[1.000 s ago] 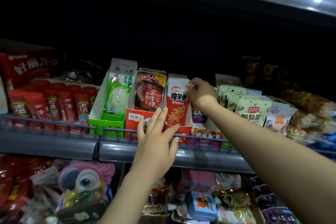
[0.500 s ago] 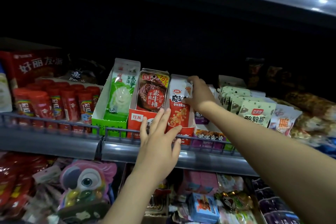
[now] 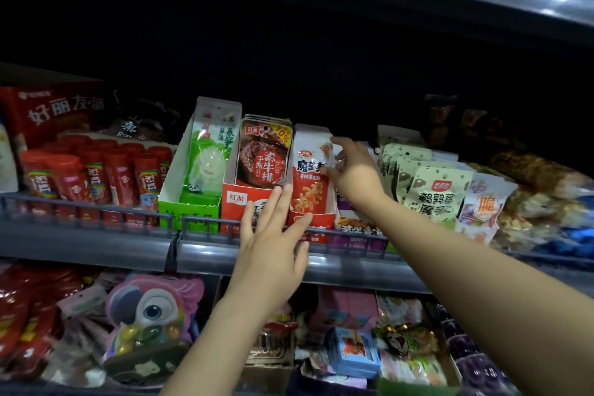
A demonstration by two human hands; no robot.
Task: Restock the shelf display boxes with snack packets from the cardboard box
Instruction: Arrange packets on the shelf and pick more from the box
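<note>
1. Left hand (image 3: pixel 273 251) is raised at the shelf's front rail (image 3: pixel 96 207), fingers straight and spread; the fingertips lie over the front of the red display box (image 3: pixel 241 202) and the thumb over the lower front of the red-and-white display box (image 3: pixel 316 225). It grips nothing.
2. Right hand (image 3: pixel 352 170) reaches to the right side of the red-and-white display box; thumb and fingers are on the upper right edge of the front red-and-white snack packet (image 3: pixel 310 180). Whether it pinches the packet or just touches it, cannot tell.
3. That snack packet stands upright at the front of its box, at the shelf's front edge, mid-shelf.
4. Just left of it, the red display box holds brown meat-print packets (image 3: pixel 265 154), upright.
5. Further left, a green display box (image 3: pixel 189 206) holds a green-and-white packet (image 3: pixel 212 154), upright.
6. Toward the shelf's left end: rows of red tubes (image 3: pixel 93 173) behind the rail, and a red carton (image 3: pixel 54 112) behind them.
7. Right of the right hand: pale green packets (image 3: pixel 438 190) in rows, with a white packet (image 3: pixel 487 199) beside them.
8. A purple box (image 3: pixel 356 230) sits at the front edge below the right forearm.
9. Lower shelf: a pink parrot-shaped candy pack (image 3: pixel 151 312) to the left, a blue box (image 3: pixel 353 352) to the right, among mixed packets.
10. No cardboard box in view.
</note>
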